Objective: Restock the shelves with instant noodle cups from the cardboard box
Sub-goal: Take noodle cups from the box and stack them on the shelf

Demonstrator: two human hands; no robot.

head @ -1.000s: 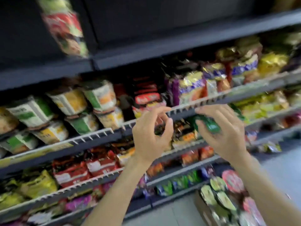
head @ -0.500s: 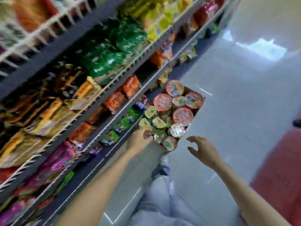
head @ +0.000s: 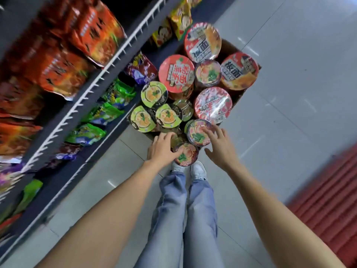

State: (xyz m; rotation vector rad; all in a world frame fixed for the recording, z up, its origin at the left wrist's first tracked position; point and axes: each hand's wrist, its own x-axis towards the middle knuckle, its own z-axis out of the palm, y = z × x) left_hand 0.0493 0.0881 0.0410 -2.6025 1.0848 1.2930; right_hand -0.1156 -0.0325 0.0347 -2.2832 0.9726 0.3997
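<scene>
head view: two hands closing on the nearest pink cups

head camera is looking steeply down at the cardboard box [head: 236, 94] standing on the floor beside the bottom shelf [head: 81, 97]. box is holding noodle cups lid-up, long axes running vertically, lids facing the hands.

left hand [head: 161, 149] is resting against the left side of the near pink cup [head: 185, 154], the one closest to the feet; fingers are curling around its rim, thumb side hidden, so a full grip cannot be confirmed. this cup is lying just right of the left fingers, touching them.

right hand [head: 220, 147] is reaching over the second pink cup [head: 199, 132], fingers spread and fairly straight, fingertips touching or just over the lid's right edge; thumb is standing apart below. that cup is lying ahead and left of the right palm.

each hand is nearer its own cup; green cups [head: 154, 93] and large red cups [head: 212, 103] are sitting farther back.

judgement: pick-up step is beginning; right hand needs to wrap the cup wall before lifting.
</scene>
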